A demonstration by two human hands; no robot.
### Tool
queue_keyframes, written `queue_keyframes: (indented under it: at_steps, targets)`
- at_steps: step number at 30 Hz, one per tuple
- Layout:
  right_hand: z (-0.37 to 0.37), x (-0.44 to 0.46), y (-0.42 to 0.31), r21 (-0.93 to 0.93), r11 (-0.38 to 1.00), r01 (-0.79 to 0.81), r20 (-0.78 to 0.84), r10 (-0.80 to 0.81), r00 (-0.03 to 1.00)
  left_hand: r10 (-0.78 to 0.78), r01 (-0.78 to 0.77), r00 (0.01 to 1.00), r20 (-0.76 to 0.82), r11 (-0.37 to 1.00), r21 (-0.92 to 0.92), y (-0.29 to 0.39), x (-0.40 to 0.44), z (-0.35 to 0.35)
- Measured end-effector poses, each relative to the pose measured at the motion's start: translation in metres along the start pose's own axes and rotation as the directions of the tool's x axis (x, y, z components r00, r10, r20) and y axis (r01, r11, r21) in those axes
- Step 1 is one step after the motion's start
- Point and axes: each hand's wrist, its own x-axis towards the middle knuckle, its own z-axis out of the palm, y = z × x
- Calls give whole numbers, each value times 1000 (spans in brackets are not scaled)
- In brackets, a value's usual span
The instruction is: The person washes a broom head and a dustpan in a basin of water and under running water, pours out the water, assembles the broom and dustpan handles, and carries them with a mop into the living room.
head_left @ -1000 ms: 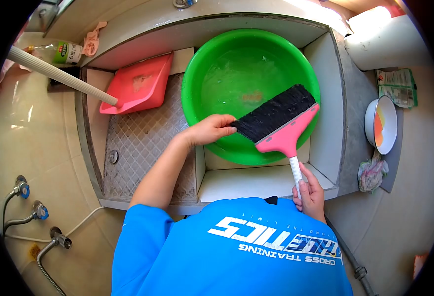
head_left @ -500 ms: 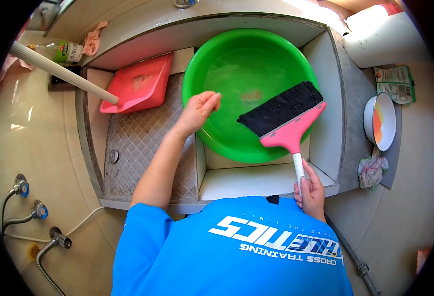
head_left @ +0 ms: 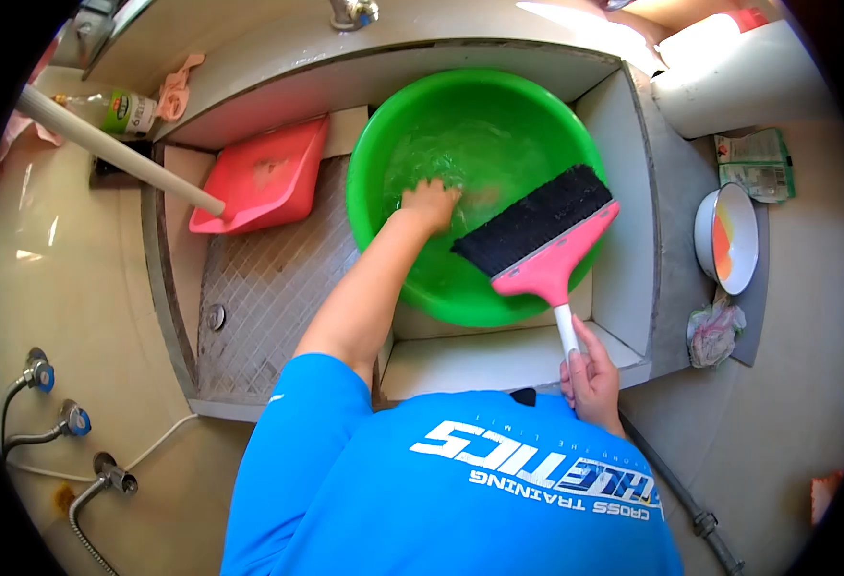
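Observation:
My right hand (head_left: 590,379) is wrapped round the white handle of a broom with a pink head (head_left: 547,271) and black bristles. The broom head hangs over the right front part of a large green basin (head_left: 369,173) that holds water. My left hand (head_left: 430,204) is inside the basin, left of the bristles, with its fingers dipped at the water surface. Those fingers look loosely apart, though the water partly hides the tips. Small splashes and ripples show around them.
Left of the basin, a pink dustpan (head_left: 259,178) with a long white handle lies in the tiled sink (head_left: 259,317). A white bowl (head_left: 726,238) and a crumpled bag (head_left: 717,334) sit on the right ledge. Valves (head_left: 76,420) line the left wall, and a tap (head_left: 353,13) is at the back.
My left hand has gone from above the basin's left rim down into the water, its fingers loosening from a closed shape. The water now splashes. The broom stays in my right hand, nearly unmoved.

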Motion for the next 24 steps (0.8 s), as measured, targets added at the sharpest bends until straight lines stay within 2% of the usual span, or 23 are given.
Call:
queue_keyframes:
  at_steps: [1,2,3,4,5,6,7,8,9,10,11,13,15,17,19,21,23,24]
  targets:
    - [0,1,-1,-17,1000,3,-5,-3,1000,40,-59,971,234,995,77,5,3,-5]
    - [0,1,-3,-6,1000,-3,-7,3,1000,185,-160,927,325,982,-103,1,12,-16]
    - [-1,1,-5,-1,1000,-7,-13,7,1000,190,-165,924,331,981,-102,-1,14,-27]
    - [-1,2,-5,-11,1000,-11,-20,11,1000,108,-33,972,208,942,-335,-3,13,-39]
    - [0,1,-3,-20,1000,-19,-24,18,1000,-14,73,994,110,827,-557,-4,9,-48]
    - [0,0,-1,-11,1000,-26,-20,25,999,-135,144,989,53,961,-236,6,-4,-67]
    - [-1,1,0,-37,999,-7,-9,7,1000,-138,147,989,52,962,-232,7,-11,-64]
    - [-2,2,1,-64,998,12,0,-12,1000,6,-23,986,-168,995,-102,9,-17,-59]
    - [-2,2,1,-62,998,13,0,-13,1000,176,-165,918,-356,984,62,12,-23,-55]
    - [-2,2,0,-76,997,18,9,-17,1000,170,-197,913,-371,980,-36,25,-26,-59]
    - [-3,2,0,-91,996,22,18,-21,1000,170,-197,913,-370,980,-35,36,-24,-54]
    - [-4,1,1,-133,990,43,37,-38,999,153,-277,937,-313,872,-404,57,-18,-42]
    - [-6,2,1,-184,980,70,52,-61,997,101,-160,986,-134,806,-570,80,-12,-32]
    - [-7,2,1,-272,957,99,108,-71,992,86,-158,986,-145,774,-613,90,8,-19]
    - [-8,2,-1,-263,963,55,100,-30,995,54,-96,995,-80,609,-787,97,17,-27]
    - [-9,3,2,-361,917,168,138,-125,982,83,-140,990,-113,602,-786,100,23,-35]
    - [-9,4,2,-364,916,168,140,-124,982,120,-106,991,-55,475,-873,100,29,-40]
    - [-8,4,1,-370,913,170,141,-126,982,69,-88,995,-68,358,-930,97,39,-27]
